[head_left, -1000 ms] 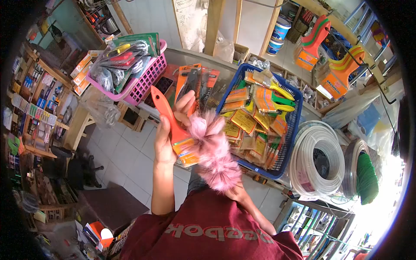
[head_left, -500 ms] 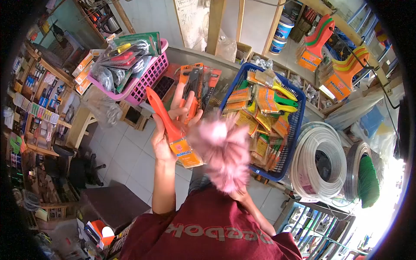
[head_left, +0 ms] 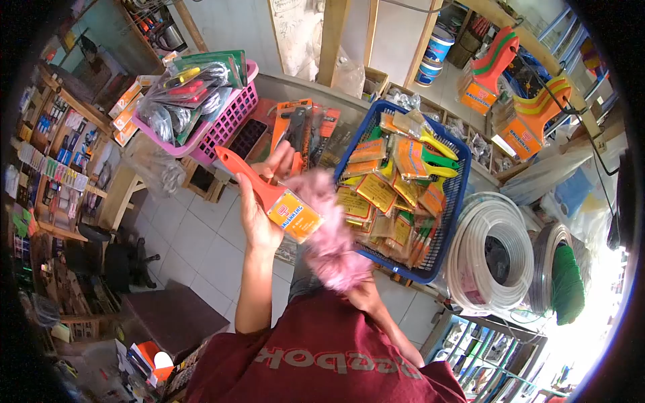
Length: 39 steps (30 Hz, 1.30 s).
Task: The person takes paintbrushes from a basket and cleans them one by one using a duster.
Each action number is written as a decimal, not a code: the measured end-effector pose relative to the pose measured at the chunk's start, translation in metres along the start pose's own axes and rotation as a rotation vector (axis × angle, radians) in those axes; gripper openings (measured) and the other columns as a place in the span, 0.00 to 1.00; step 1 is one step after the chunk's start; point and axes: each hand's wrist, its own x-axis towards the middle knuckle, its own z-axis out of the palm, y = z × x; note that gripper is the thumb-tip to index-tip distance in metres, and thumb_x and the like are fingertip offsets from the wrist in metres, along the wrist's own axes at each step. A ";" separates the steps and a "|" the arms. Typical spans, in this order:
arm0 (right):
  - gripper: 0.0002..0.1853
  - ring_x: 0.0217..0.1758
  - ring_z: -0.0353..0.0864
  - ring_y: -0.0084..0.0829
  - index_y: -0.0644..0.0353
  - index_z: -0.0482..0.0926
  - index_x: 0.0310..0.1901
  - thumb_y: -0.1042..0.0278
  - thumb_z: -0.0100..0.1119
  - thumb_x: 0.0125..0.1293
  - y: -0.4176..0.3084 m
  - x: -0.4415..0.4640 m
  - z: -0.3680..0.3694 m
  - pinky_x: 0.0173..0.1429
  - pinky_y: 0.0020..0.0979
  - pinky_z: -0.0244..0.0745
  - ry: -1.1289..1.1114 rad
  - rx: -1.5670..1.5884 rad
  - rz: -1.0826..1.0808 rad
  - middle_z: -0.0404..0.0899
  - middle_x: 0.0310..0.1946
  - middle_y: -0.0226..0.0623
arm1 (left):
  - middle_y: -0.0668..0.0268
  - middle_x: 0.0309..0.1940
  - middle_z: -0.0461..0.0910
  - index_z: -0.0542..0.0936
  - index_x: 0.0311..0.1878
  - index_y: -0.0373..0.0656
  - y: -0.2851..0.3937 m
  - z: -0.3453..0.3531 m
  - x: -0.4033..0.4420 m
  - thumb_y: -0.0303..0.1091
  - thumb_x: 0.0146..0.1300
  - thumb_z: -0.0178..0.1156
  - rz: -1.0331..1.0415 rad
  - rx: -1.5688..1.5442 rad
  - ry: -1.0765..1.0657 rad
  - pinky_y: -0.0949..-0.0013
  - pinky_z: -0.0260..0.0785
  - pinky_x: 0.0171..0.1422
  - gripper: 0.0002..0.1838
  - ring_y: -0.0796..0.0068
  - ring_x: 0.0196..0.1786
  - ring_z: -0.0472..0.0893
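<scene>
A paint brush (head_left: 269,195) with a red-orange handle and an orange-and-yellow wrapper lies across my left hand (head_left: 261,218), its handle pointing up and left. My left thumb rests along the handle, and the fingers curl behind it. In my right hand (head_left: 363,294) is a fluffy pink duster (head_left: 329,252), blurred by motion. The duster's upper part is beside the brush's wrapped end; whether they touch is unclear. Most of my right hand's fingers are hidden by the pink fluff.
A blue basket (head_left: 460,201) of packaged brushes stands on the glass counter (head_left: 275,86). At its left is a pink basket (head_left: 232,107) with packets. Coiled white cable (head_left: 463,252) lies at the right. More brushes (head_left: 478,94) hang from a wooden beam.
My left hand has tilted the brush further over to the left, and its fingers have curled in from their spread pose. The pink duster has shifted left and down, towards the wrapper.
</scene>
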 end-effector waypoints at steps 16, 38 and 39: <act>0.21 0.59 0.72 0.38 0.66 0.72 0.56 0.78 0.54 0.59 -0.051 0.007 0.025 0.64 0.36 0.62 -0.062 -0.543 -0.246 0.75 0.53 0.42 | 0.54 0.60 0.67 0.60 0.65 0.31 0.000 -0.009 -0.012 0.70 0.63 0.30 -0.351 0.010 -0.263 0.60 0.64 0.63 0.47 0.64 0.61 0.70; 0.17 0.52 0.71 0.33 0.62 0.68 0.55 0.67 0.44 0.67 -0.036 0.001 0.010 0.54 0.34 0.69 -0.024 -0.979 -0.084 0.70 0.49 0.38 | 0.61 0.59 0.69 0.54 0.70 0.39 0.006 0.011 -0.030 0.73 0.60 0.20 -0.588 0.547 -0.334 0.71 0.68 0.49 0.49 0.75 0.43 0.75; 0.16 0.49 0.71 0.33 0.60 0.68 0.55 0.66 0.43 0.67 -0.036 0.002 0.017 0.52 0.34 0.69 0.024 -0.832 -0.230 0.72 0.44 0.35 | 0.62 0.58 0.70 0.55 0.70 0.39 0.005 0.013 -0.029 0.73 0.61 0.21 -0.565 0.559 -0.311 0.72 0.67 0.48 0.49 0.76 0.41 0.75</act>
